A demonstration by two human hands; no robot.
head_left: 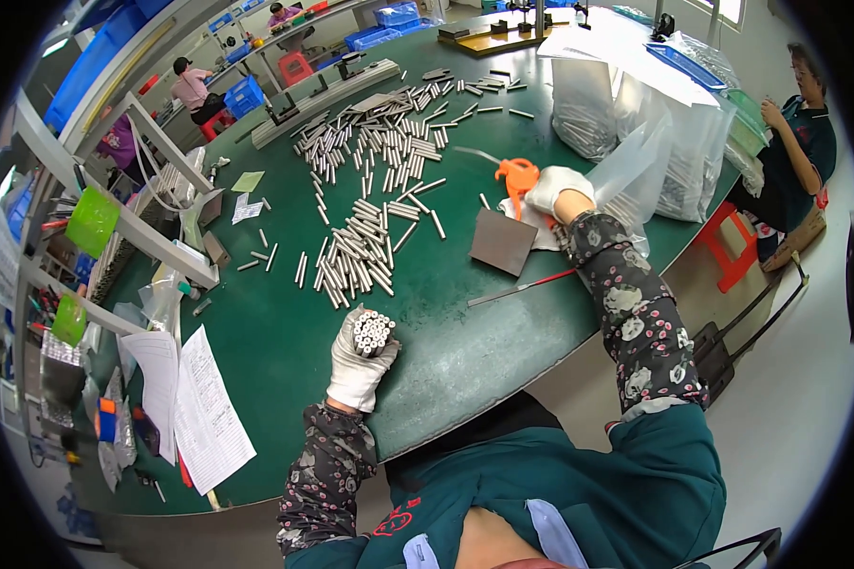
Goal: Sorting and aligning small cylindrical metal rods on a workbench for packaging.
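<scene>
Near the front edge of the surface [451,365], L hand [358,365] is closed round a bundle of tubes [374,334], ends up. R hand [562,192] is at the orange air gun [519,174]; fingers partly hidden, can't tell if gripped. Loose tubes [354,258] lie beyond L hand; bags [581,106] stand past R hand. Prob. mid-bundling, maybe blow-off stage; next move calls for firm gun grip w/ bundle kept tight. Bundle's lower part hidden; bag contents hazy.
</scene>
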